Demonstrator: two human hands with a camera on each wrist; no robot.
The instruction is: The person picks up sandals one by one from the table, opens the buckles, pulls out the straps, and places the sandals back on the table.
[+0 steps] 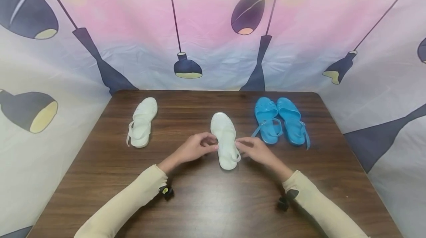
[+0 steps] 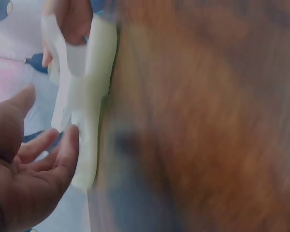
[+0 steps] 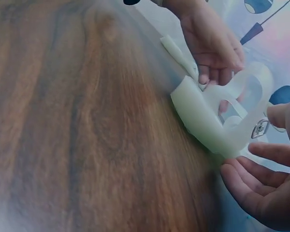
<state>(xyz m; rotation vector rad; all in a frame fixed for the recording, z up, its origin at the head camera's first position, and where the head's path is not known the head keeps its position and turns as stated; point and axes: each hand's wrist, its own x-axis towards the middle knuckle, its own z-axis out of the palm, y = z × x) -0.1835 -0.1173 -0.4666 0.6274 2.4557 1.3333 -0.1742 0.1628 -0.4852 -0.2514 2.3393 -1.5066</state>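
Head view: we see one white sandal [image 1: 227, 142] at the middle of the wooden table [image 1: 199, 204], between the left hand [image 1: 194, 147] and right hand [image 1: 259, 151], fingers of both loosely parted (touching or not, we cannot tell).

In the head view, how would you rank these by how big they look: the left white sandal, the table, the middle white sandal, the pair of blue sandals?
1. Table
2. Pair of blue sandals
3. Middle white sandal and left white sandal: unsure, since the middle one lies nearer.
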